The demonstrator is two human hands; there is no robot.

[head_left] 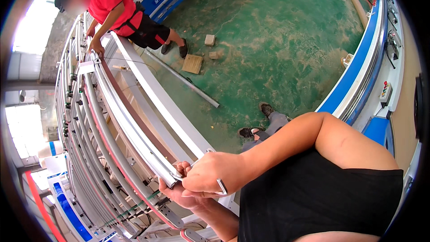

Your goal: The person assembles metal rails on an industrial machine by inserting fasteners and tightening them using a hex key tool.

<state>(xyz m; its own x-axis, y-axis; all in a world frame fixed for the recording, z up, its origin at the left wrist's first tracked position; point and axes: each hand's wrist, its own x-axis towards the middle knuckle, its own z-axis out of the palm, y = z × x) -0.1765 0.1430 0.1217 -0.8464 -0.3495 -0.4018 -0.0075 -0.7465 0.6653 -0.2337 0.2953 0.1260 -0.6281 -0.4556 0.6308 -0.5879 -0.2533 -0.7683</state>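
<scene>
A long silver metal rail (134, 123) runs from the far left toward me, with its near end between my hands. My left hand (183, 196) is wrapped round that end from below, partly hidden behind my right. My right hand (215, 172) is closed in a fist on a small L-shaped hex key (221, 186). Its bent end sticks out under the fist, and a thin metal tip points at the rail's end. Whether the tip sits in a screw is too small to tell.
At the rail's far end a person (114, 6) in a red shirt bends over it with both hands. Roller conveyor tubes (92, 139) stand left. A loose metal tube (183, 78) and a cardboard piece (192, 63) lie on the green floor. A blue-and-white machine (358, 71) curves along the right.
</scene>
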